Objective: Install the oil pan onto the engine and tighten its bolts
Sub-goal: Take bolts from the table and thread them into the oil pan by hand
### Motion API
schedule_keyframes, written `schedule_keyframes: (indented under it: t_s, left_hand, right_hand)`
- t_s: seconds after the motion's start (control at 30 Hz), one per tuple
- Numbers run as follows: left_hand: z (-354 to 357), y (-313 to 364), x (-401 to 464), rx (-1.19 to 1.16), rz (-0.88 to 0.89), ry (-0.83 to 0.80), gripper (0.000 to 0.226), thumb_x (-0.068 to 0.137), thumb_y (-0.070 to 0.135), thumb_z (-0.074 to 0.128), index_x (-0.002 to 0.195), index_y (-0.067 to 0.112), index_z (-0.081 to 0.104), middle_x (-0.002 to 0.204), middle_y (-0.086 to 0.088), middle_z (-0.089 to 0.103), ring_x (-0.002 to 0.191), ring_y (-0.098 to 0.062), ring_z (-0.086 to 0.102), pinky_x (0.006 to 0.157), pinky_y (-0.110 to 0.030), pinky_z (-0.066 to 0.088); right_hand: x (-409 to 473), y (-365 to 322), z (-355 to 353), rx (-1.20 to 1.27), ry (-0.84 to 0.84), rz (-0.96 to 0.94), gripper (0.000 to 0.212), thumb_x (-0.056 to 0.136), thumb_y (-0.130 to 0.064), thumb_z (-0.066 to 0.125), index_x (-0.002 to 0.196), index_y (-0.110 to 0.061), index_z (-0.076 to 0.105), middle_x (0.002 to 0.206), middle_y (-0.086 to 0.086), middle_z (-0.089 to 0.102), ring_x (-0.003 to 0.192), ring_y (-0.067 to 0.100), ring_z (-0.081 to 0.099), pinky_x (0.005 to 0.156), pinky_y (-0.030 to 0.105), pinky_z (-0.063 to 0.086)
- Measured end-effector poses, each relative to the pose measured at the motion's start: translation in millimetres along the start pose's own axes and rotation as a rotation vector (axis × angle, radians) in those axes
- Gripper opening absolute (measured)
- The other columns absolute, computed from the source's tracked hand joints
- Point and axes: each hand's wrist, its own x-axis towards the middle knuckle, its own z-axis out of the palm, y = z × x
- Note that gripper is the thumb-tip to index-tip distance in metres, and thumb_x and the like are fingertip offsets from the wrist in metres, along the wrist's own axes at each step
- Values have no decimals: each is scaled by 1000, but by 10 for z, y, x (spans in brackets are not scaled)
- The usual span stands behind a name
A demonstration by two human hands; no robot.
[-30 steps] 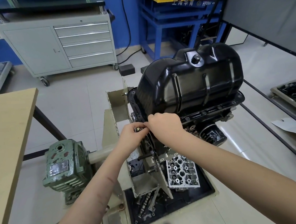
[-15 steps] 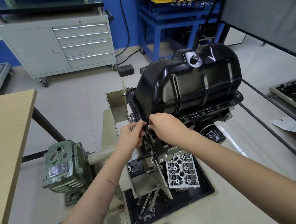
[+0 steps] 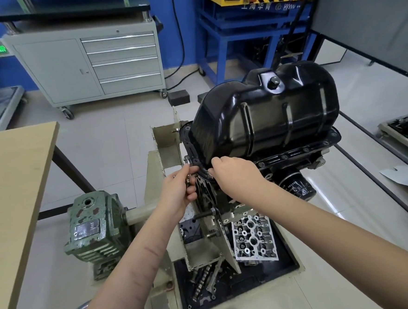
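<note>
Left grip: left hand (image 3: 180,189) has its fingers curled round small metal pieces, likely bolts (image 3: 188,178), just below the pan's near-left corner; their number cannot be told.
Right grip: right hand (image 3: 233,174) has curled fingertips pinched at the pan flange (image 3: 203,170); what they pinch is hidden by the fingers.
Pan: black oil pan (image 3: 268,123) sits on top of the engine (image 3: 295,158), its flange lying on the block edge, drain plug (image 3: 273,82) facing up.
Pan to hands: both hands meet at the near-left flange corner, touching or just beside it; the rest of the pan stretches up and right of them.
Flange edge: a row of bolt heads (image 3: 283,157) shows along the near side, right of the right hand.
Stand: engine hangs on a beige stand (image 3: 164,142), with a green gearbox (image 3: 94,227) to its left.
Below: black tray (image 3: 285,264) under the engine carries a cylinder head (image 3: 253,240) and loose parts.
Oil filter: black filter (image 3: 294,184) sticks out just right of the right forearm.
Left edge: desk (image 3: 10,192) corner lies well apart from the stand, with open floor between.
Right side: open floor, then a dark rail (image 3: 378,180) running on the floor.
Behind: grey cabinet (image 3: 90,63) and blue frame (image 3: 229,41) stand well back from the pan.
</note>
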Motion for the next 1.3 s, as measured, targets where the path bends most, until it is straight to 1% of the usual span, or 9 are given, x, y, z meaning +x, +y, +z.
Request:
schedule_keyframes:
  t_s: [0.1, 0.17, 0.23, 0.4, 0.7, 0.9, 1.0, 1.13, 1.3]
  left_hand:
    - [-19, -8, -9, -4, -7, 10, 25, 98, 20, 43, 84, 7, 60, 47, 4, 40, 32, -3, 29, 32, -14, 22]
    - [-23, -18, -16, -2, -12, 11, 26, 98, 19, 43, 83, 6, 60, 46, 5, 40, 32, -3, 29, 32, -14, 22]
    - [-22, -23, -20, -3, -15, 7, 26, 98, 19, 43, 83, 7, 60, 45, 5, 40, 32, -3, 29, 32, -14, 22]
    - [-5, -16, -17, -1, -19, 0, 25, 98, 18, 42, 82, 7, 59, 40, 8, 41, 31, -3, 29, 31, -13, 22]
    - [-20, -7, -43, 24, -18, 4, 24, 97, 18, 44, 83, 7, 60, 45, 5, 41, 32, -3, 30, 32, -13, 23]
    - [-8, -29, -37, 51, -8, 6, 24, 97, 21, 46, 83, 7, 60, 46, 5, 41, 33, -3, 31, 32, -14, 24]
    - [28, -30, -27, 52, -7, -1, 28, 96, 29, 46, 83, 8, 60, 41, 8, 43, 32, -3, 31, 32, -14, 24]
    - [53, -22, -18, 16, -39, 2, 38, 97, 37, 41, 82, 7, 60, 46, 4, 42, 32, -4, 31, 32, -14, 23]
    - [54, -4, -21, -8, -57, -9, 38, 100, 30, 36, 82, 7, 60, 43, 5, 42, 32, -3, 29, 32, -13, 21]
  right_hand:
    - [24, -43, -21, -4, -38, 8, 27, 97, -32, 42, 103, -7, 49, 102, 8, 61, 95, 30, 60, 60, 31, 33]
    - [51, -78, -37, 7, -85, 17, 16, 95, -19, 47, 104, -6, 48, 104, 9, 60, 97, 31, 59, 62, 32, 34]
    - [89, -74, -72, 55, -120, 35, 14, 93, -11, 47, 106, -5, 48, 105, 12, 58, 98, 32, 57, 64, 32, 34]
    - [93, -34, -184, 181, -180, 39, 17, 90, -5, 46, 106, -8, 52, 105, 14, 56, 98, 34, 54, 67, 32, 36]
    - [144, -92, -164, 42, -148, 85, 14, 93, -12, 50, 104, -4, 55, 104, 14, 61, 96, 33, 59, 64, 32, 36]
    - [109, -43, -123, 95, -106, 79, 30, 96, -31, 44, 105, -3, 53, 104, 14, 61, 97, 34, 58, 64, 32, 34]
    - [80, -38, -109, 123, -98, 81, 25, 96, -27, 44, 106, -4, 50, 103, 14, 60, 96, 34, 58, 63, 32, 34]
    - [81, -79, -132, 206, -104, 96, 16, 94, -18, 47, 106, -9, 53, 103, 12, 59, 96, 33, 56, 65, 32, 36]
    - [90, -107, -148, 227, -136, 152, 19, 92, -12, 48, 109, -12, 56, 106, 11, 59, 99, 31, 56, 67, 31, 38]
